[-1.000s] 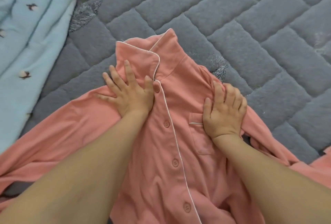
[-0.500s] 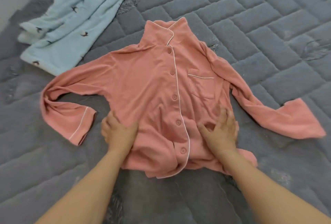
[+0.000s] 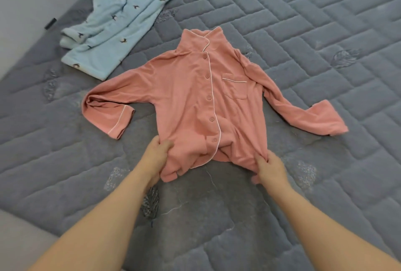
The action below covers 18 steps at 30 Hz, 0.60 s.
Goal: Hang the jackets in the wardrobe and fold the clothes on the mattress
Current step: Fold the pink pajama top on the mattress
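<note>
A salmon-pink button-up pyjama shirt (image 3: 191,97) with white piping lies front up on the grey quilted mattress (image 3: 303,43), collar away from me, both sleeves spread out, the left one bent back on itself. My left hand (image 3: 155,158) grips the bunched hem at the shirt's lower left corner. My right hand (image 3: 269,167) pinches the hem at the lower right corner. A light blue garment (image 3: 121,17) with small bird prints lies crumpled at the mattress's far left.
The mattress's left edge runs diagonally along a pale floor (image 3: 28,10). Bare quilted surface spreads to the right of the shirt and in front of it, between my forearms.
My hands slid from the shirt's chest down to its hem and now hold the lower corners. The view pulled back, showing the whole shirt and more of the blue garment.
</note>
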Motion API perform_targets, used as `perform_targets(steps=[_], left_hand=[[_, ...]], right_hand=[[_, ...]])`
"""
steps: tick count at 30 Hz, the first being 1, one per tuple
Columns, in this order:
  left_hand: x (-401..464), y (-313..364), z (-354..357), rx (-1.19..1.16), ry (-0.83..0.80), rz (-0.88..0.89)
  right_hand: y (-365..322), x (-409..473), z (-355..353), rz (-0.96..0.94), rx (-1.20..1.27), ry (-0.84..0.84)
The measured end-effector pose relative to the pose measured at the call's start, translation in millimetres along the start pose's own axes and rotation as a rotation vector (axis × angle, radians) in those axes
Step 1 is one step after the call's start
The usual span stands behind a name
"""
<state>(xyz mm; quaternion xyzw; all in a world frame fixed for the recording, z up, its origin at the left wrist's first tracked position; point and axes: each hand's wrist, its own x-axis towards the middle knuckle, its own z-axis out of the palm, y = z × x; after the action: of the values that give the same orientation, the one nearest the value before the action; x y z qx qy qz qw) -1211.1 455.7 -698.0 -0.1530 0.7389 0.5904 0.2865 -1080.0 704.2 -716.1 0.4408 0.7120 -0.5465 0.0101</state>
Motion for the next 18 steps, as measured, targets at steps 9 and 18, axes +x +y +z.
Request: perform_targets(steps=[9, 18], left_hand=[[-84, 22, -57, -0.349, -0.441, -0.413], [-86, -50, -68, 0.502, -0.051, -0.621]], right_hand=[[-36, -60, -53, 0.601, 0.636, -0.556], [25, -79, -60, 0.738, -0.380, -0.367]])
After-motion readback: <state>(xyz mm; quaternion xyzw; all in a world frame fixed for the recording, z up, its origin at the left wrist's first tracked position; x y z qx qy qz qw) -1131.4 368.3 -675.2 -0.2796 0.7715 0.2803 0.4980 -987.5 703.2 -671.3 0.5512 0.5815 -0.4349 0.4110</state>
